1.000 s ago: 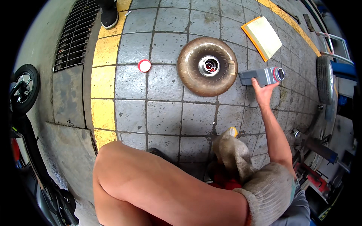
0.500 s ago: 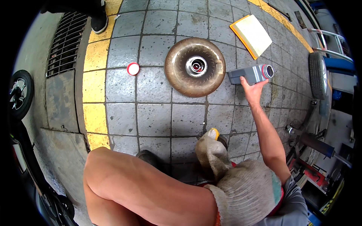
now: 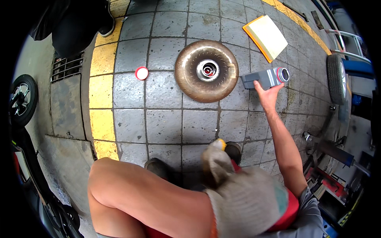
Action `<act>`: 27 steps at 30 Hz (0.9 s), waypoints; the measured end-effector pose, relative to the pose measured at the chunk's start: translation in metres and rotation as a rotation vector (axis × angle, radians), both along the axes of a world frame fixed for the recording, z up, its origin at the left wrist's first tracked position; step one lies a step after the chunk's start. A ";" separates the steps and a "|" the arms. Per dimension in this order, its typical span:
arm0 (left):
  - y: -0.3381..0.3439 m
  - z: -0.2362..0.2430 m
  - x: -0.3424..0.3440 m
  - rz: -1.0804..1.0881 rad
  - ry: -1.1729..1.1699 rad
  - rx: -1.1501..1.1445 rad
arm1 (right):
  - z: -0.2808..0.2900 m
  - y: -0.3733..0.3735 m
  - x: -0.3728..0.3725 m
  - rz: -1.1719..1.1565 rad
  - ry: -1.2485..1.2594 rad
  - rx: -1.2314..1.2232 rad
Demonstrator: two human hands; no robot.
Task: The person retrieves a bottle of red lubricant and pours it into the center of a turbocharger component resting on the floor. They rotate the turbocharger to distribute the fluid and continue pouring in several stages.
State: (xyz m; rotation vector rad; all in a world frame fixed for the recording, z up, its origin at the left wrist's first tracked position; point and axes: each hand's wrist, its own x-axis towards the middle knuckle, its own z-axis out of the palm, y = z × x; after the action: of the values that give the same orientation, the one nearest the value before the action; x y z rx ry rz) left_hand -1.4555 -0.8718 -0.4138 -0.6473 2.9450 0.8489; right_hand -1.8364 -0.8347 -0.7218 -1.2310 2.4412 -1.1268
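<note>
Red-rimmed white round cap (image 3: 141, 73) lies on grey floor tiles (image 3: 129, 93), left of a brown metal doughnut-shaped housing (image 3: 186, 71). Left hand (image 3: 250, 202), in a dirty grey knit glove, blurred below; grip cannot be told. Bare right hand (image 3: 269, 95) holds an uncapped grey plastic bottle (image 3: 262, 78) just right of the housing.

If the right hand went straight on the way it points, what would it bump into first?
Beyond the bottle it grips, the right hand would probably meet the near corner of the orange-edged panel; its height is unclear, so it might pass above.
</note>
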 end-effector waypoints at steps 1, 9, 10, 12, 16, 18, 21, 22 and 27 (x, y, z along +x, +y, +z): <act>-0.003 0.000 -0.003 -0.150 0.079 0.071 | 0.007 -0.005 0.006 0.000 -0.031 -0.016; -0.036 -0.150 -0.011 -0.045 -0.314 0.448 | 0.027 -0.014 0.006 0.136 -0.050 -0.014; -0.042 -0.174 -0.006 0.003 -0.329 0.433 | 0.030 -0.012 0.006 0.167 -0.050 0.002; -0.053 -0.211 0.006 0.106 -0.326 0.461 | 0.035 -0.008 0.004 0.219 0.003 0.036; -0.074 -0.240 0.026 0.351 -0.356 0.685 | 0.066 -0.010 0.023 0.345 0.125 0.172; -0.079 -0.249 0.030 0.465 -0.385 0.804 | 0.080 -0.011 0.029 0.434 0.182 0.179; -0.082 -0.271 0.034 0.531 -0.276 0.889 | 0.098 -0.017 0.041 0.547 0.235 0.199; -0.083 -0.270 0.035 0.543 -0.229 0.954 | 0.102 -0.019 0.043 0.570 0.246 0.210; -0.083 -0.293 0.041 0.610 -0.125 0.974 | 0.122 -0.028 0.057 0.646 0.265 0.272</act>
State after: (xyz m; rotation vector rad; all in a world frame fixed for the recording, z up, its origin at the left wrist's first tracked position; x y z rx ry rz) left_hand -1.4145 -0.9551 -0.7073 -1.3732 1.8063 1.9448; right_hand -1.7793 -0.8624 -0.5995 -1.9548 1.9961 -0.4622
